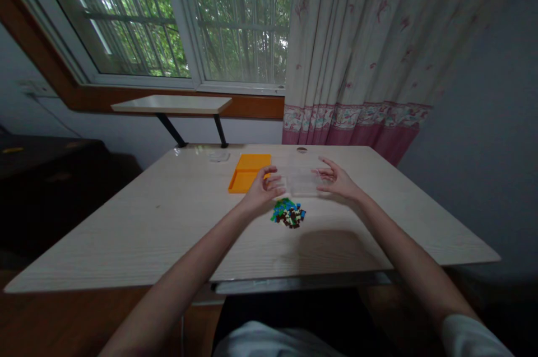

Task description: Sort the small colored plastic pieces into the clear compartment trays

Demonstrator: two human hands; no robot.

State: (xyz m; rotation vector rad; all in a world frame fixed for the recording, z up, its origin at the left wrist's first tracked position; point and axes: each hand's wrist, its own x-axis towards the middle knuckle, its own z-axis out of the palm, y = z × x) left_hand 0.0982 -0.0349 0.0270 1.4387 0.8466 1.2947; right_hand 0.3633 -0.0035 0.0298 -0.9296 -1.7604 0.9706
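Note:
A clear plastic box (299, 180) sits on the pale wooden table (168, 222), held between both hands. My left hand (264, 188) grips its left side with fingers curled against the wall. My right hand (335, 179) presses its right side, fingers partly spread along the edge. Just in front of the box lies a small pile of tiny coloured pieces (288, 213), blue, green and dark brown. An orange tray (247, 172) lies flat to the left of the box, close to my left hand.
A small clear item (219, 157) and a dark round object (301, 149) lie near the table's far edge. A narrow shelf (172, 103) juts out under the window. A curtain (361, 54) hangs at the back right. A dark cabinet (46, 177) stands left.

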